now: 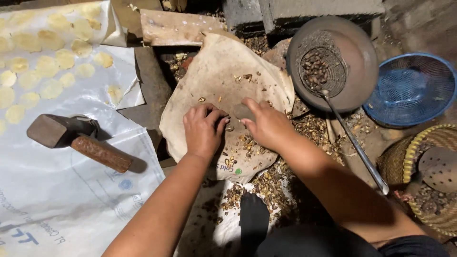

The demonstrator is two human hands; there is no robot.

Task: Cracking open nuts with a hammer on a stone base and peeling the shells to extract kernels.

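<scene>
From the head view, I see my left hand [203, 129] and right hand [266, 124] with fingers curled down on a flat stone [216, 81], pinching a dark piece [243, 111] I can't identify. My forearms hide the near shell litter [266, 183]. A hammer [78, 140] lies left, well apart.

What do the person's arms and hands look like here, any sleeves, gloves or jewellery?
Both arms are bare from the bottom edge of the picture to the hands; no sleeve shows. The left hand and the right hand wear no gloves, and no ring, watch or bracelet can be seen. Dark clothing shows only at the bottom of the frame, under the right forearm.
</scene>
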